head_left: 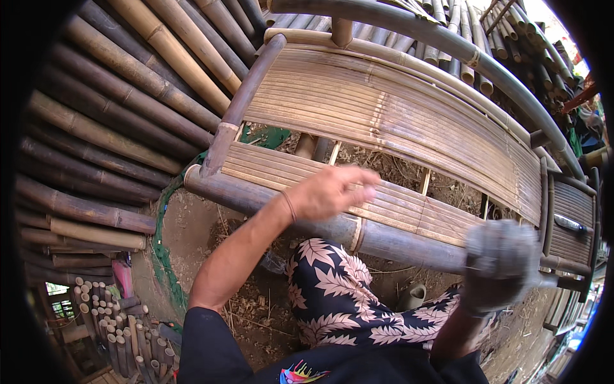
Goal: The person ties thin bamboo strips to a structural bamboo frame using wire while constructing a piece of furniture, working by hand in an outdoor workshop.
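Resting hand: I saw my left hand [332, 191] lay on the slatted bamboo seat [384, 198], fingers curled loosely, gripping nothing.
Gloved hand: my right hand [502, 265], at four o'clock, was blurred; grip unclear.
Front pole [384, 240]: below the slats.
Risk: I judged my fingers could be struck.

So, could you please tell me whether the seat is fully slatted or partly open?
Partly open: the bamboo seat shows a gap with bare ground between slat sections.

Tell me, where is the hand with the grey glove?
In the head view, the grey-gloved right hand is low on the right, blurred, at the thick dark bamboo front rail of the slatted bamboo bench; the bare left hand rests further left.
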A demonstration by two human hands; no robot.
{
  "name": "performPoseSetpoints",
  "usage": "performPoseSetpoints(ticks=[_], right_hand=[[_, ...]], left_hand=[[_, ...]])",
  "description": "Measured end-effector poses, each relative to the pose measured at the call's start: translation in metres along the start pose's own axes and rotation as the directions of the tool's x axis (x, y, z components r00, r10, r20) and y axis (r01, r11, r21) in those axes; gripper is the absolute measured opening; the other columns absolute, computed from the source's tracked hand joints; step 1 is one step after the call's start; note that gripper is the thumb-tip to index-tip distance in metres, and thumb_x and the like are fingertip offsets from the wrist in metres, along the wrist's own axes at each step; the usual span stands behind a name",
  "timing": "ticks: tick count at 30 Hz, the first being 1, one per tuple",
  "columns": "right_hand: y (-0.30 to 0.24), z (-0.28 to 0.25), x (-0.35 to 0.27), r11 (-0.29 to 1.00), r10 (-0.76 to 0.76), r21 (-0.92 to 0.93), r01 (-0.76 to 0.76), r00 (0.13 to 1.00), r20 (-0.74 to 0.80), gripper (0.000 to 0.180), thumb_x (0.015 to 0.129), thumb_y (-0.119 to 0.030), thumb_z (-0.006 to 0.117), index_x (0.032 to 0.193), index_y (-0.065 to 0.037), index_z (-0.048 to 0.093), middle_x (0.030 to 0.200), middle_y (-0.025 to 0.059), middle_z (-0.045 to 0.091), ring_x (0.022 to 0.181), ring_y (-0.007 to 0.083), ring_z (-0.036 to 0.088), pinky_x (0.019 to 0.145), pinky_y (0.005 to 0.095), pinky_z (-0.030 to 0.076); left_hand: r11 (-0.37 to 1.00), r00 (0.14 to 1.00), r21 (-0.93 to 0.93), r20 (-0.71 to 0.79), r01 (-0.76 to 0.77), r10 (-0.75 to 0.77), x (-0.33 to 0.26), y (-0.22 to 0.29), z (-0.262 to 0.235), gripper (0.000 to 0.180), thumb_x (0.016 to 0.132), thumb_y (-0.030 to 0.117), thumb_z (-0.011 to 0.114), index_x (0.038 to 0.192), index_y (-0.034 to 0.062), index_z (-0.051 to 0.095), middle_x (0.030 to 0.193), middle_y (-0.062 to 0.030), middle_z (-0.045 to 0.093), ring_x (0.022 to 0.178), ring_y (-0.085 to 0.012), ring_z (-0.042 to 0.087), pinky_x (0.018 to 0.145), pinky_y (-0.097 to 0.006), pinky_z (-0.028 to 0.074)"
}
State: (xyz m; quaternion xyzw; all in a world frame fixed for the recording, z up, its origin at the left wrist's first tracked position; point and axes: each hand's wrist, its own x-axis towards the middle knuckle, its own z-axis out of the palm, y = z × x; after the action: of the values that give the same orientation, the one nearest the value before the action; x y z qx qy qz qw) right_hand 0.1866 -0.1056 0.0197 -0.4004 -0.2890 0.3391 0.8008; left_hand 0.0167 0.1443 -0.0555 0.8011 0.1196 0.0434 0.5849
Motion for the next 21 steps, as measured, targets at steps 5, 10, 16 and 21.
performPoseSetpoints(ticks=[5,10,16,21], right_hand=[[0.01,-0.051,0.078,0.835,-0.28,-0.539,0.113,0.93,-0.24,0.045,0.106,-0.04,0.043,0.071,-0.013,0.053,0.066,0.0015,0.056,0.06,0.0139,0.056,0.062,0.0326,0.052],[0.098,0.036,0.086,0.244,0.817,-0.73,-0.638,0.541,-0.2,0.06,0.097,-0.056,0.051,0.087,0.0,0.07,0.064,0.0104,0.065,0.054,0.0178,0.063,0.053,0.0331,0.054],[0.101,0.07,0.086,0.59,0.415,-0.759,-0.275,0.91,-0.007,0.04,0.103,-0.034,0.053,0.088,0.0,0.069,0.077,0.0083,0.065,0.054,0.0132,0.057,0.05,0.0282,0.054],[-0.002,0.065,0.067,-0.042,-0.275,-0.82,0.57,0.783,0.558,0.034,0.106,-0.023,0.054,0.083,-0.004,0.069,0.073,0.0034,0.061,0.053,0.0027,0.046,0.047,0.0213,0.04]], left_hand=[[0.854,0.952,0.442,0.002,-0.275,0.306,-0.012,0.042,0.069,0.021,0.097,0.027,0.061,0.092,0.006,0.063,0.093,-0.0094,0.063,0.086,-0.0258,0.065,0.074,-0.035,0.056],[0.676,0.744,0.341,0.121,-0.653,0.657,-0.032,0.068,0.127,0.02,0.087,0.022,0.062,0.077,0.0078,0.053,0.077,-0.0059,0.05,0.073,-0.0223,0.055,0.06,-0.035,0.049],[0.6,0.641,0.293,0.06,-0.744,0.766,-0.055,0.095,0.114,0.022,0.088,0.021,0.063,0.103,0.0046,0.064,0.101,-0.01,0.061,0.092,-0.0213,0.06,0.071,-0.032,0.054],[0.77,0.612,0.597,-0.529,-0.225,0.588,-0.018,0.027,0.01,0.036,0.093,0.015,0.064,0.124,-0.0015,0.061,0.113,-0.0171,0.068,0.1,-0.0338,0.068,0.093,-0.042,0.054]])
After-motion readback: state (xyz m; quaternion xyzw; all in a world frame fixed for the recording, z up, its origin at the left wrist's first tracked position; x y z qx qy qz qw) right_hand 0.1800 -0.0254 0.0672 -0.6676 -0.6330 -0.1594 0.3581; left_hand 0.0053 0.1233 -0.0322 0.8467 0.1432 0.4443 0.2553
